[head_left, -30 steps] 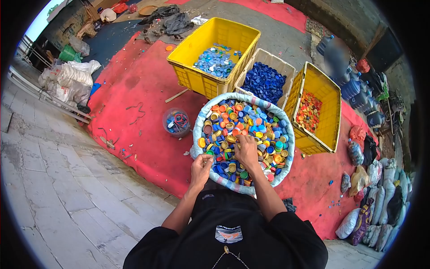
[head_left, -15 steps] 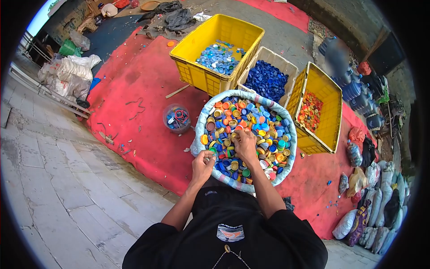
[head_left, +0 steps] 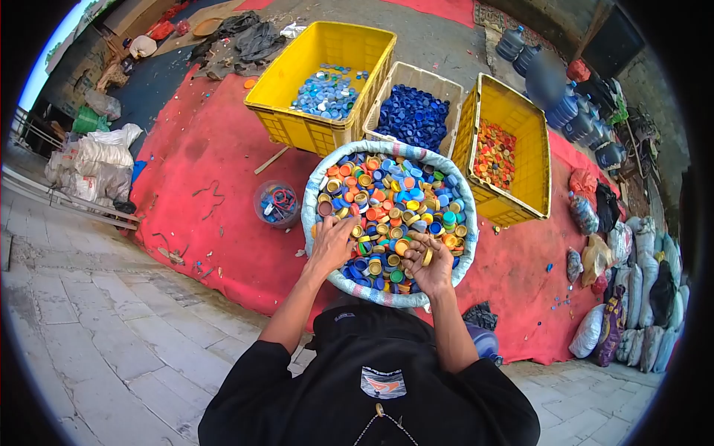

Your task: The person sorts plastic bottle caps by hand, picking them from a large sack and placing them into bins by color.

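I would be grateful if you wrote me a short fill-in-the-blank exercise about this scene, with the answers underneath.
1. The middle crate, between the two yellow crates, is ____.
2. The caps in that middle crate are dark ____.
3. At the basket, the hand nearer the bucket is the ____ one.
4. The mat under the bucket is ____.

Missing words: white; blue; left; red.
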`<state>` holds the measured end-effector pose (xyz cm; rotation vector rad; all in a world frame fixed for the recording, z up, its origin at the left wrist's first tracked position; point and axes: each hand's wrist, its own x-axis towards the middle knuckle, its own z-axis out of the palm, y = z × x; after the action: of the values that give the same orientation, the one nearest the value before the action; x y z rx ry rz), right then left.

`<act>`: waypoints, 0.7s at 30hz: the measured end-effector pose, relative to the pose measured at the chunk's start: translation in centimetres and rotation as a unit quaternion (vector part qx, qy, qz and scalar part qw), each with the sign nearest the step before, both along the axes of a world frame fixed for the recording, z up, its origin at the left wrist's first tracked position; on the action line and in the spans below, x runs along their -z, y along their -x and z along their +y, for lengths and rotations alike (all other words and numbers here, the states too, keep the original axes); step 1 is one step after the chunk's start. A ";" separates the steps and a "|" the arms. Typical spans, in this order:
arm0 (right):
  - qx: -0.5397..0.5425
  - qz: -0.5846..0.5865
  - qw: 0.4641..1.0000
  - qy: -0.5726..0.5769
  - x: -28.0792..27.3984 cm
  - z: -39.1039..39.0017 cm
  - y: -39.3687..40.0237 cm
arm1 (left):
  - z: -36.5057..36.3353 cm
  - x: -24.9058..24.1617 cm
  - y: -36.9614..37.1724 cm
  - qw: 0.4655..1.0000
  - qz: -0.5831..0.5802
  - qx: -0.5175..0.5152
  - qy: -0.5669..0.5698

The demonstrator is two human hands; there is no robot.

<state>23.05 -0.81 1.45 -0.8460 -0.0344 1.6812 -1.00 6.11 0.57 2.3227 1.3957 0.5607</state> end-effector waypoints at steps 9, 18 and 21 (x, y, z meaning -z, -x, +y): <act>-0.017 0.038 0.999 0.000 1.3 -3.0 0.8 | 2.5 0.8 0.1 0.996 0.036 0.084 0.022; -0.052 -0.065 0.996 0.008 -0.4 -1.7 2.2 | 2.4 0.8 0.5 0.991 -0.128 0.017 0.035; -0.089 -0.055 0.994 -0.028 0.0 -0.9 1.9 | 1.5 -0.2 0.3 0.966 -0.198 -0.065 0.154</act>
<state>21.19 -1.67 1.46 -0.9148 -0.2377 1.7888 -1.32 7.58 0.80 1.7684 1.3367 0.7395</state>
